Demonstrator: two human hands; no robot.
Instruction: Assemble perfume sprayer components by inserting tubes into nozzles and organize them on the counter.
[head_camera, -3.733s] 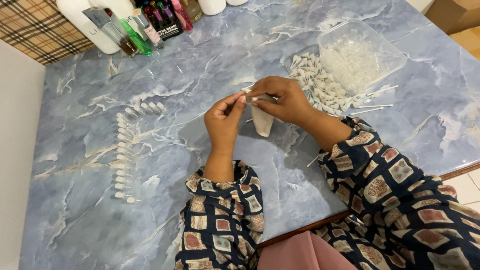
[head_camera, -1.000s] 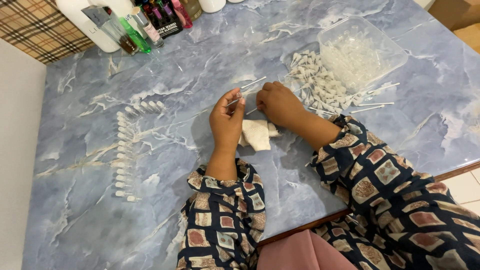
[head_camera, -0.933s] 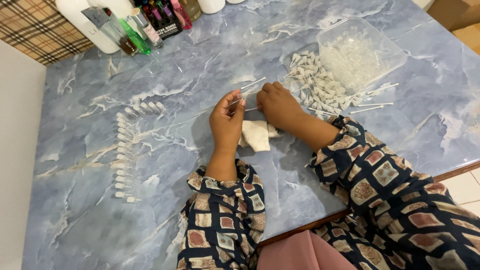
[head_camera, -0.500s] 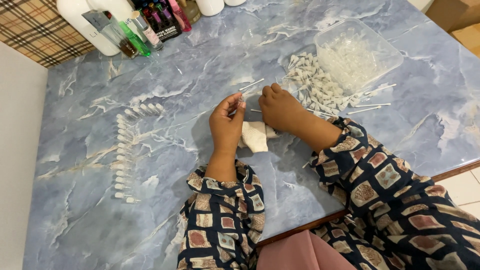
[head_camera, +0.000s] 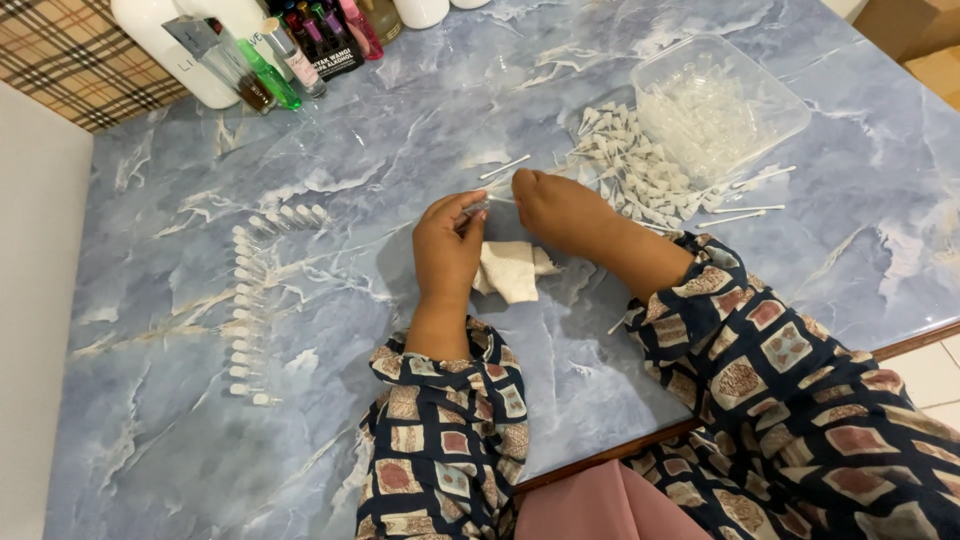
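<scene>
My left hand (head_camera: 447, 248) pinches a small clear vial (head_camera: 478, 208) at its fingertips. My right hand (head_camera: 560, 206) meets it from the right, fingers closed on the thin white stem at the vial's mouth. Both hands hover just above the blue marbled table (head_camera: 350, 150). A crumpled white cloth (head_camera: 508, 268) lies on the table under and between them.
A curved row of several small filled vials (head_camera: 248, 300) lies to the left. A heap of white capped stems (head_camera: 625, 165) and a clear plastic tub (head_camera: 720, 105) sit at the right, with loose thin sticks (head_camera: 745, 212) near them. Bottles (head_camera: 270, 55) stand at the far edge.
The white cloth, earlier held up between my hands, now lies on the table. My hands have drawn together on the small vial and sunk slightly lower.
</scene>
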